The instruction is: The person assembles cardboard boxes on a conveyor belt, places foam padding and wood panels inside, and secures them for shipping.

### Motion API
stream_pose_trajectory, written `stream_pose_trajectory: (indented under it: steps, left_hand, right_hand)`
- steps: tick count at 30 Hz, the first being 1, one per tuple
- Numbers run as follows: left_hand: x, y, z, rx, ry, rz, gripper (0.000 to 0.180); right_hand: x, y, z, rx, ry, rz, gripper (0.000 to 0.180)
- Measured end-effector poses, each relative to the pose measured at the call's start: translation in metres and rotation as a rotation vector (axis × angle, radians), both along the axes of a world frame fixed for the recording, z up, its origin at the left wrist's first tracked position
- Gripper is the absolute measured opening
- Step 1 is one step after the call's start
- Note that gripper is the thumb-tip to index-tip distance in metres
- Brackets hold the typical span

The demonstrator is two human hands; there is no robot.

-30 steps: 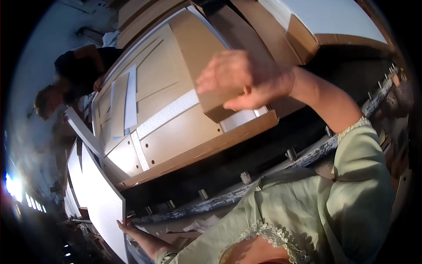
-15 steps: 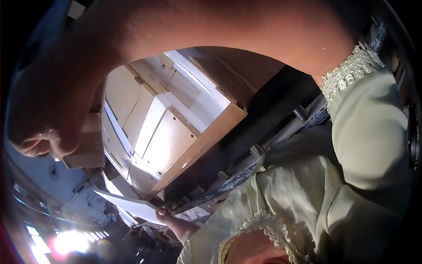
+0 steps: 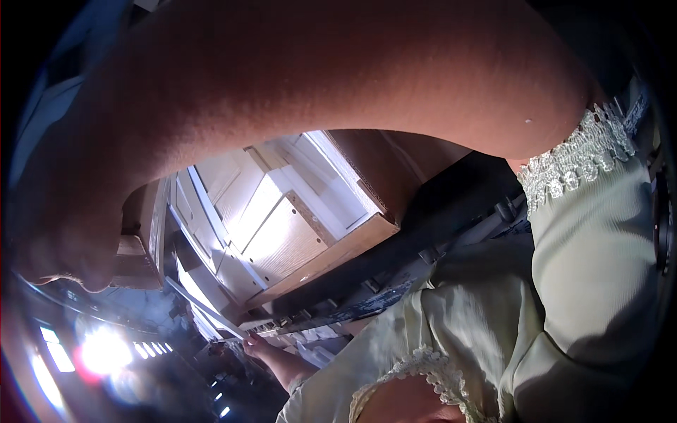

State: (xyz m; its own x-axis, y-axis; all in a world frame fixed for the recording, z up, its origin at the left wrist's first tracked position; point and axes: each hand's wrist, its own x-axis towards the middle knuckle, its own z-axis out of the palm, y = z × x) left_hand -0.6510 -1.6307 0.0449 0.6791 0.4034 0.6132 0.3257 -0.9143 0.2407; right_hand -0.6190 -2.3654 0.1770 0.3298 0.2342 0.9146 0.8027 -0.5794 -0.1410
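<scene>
My right arm stretches across the top of the view, and my right hand [image 3: 67, 254] is in shadow at the far left. Its fingers look curled; anything inside them is hidden. Low in the middle, my left hand [image 3: 262, 348] grips the end of a thin white panel [image 3: 206, 310], seen nearly edge-on. Between the two arms lies an open cardboard box [image 3: 352, 243] packed with flat boards. Among them is a pale wood-grain board [image 3: 285, 240] with small dark holes, catching bright light. My right forearm covers the box's far part.
Metal rollers [image 3: 427, 255] line a dark strip beside the box. Another brown carton [image 3: 135, 266] stands near my right hand. White pieces [image 3: 204, 326] lie beside the held panel. A bright light [image 3: 106, 351] glares at lower left.
My right forearm has come lower in the view and hides more of the box. The white panel has turned from showing its face to nearly edge-on, still in my left hand.
</scene>
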Motion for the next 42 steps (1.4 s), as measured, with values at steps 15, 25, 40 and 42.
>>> stream_pose_trajectory:
  steps: [15,25,40,42]
  left_hand:
    - [-0.062,-0.074,0.074,-0.05,0.073,0.195,0.037]
    - [-0.128,-0.128,0.109,0.076,-0.019,-0.159,0.029]
    - [-0.17,-0.072,0.065,-1.428,-0.63,-0.604,0.007]
    - [-0.145,-0.042,0.052,-1.349,-0.481,-0.837,0.016]
  right_hand:
    - [-0.001,0.007,0.001,-0.052,0.25,0.138,0.029]
    - [0.007,0.005,-0.021,-0.027,0.261,0.163,0.022]
    - [-0.033,0.063,-0.094,-0.205,0.228,0.094,0.014]
    - [-0.042,0.09,-0.129,-0.126,0.073,0.108,0.01]
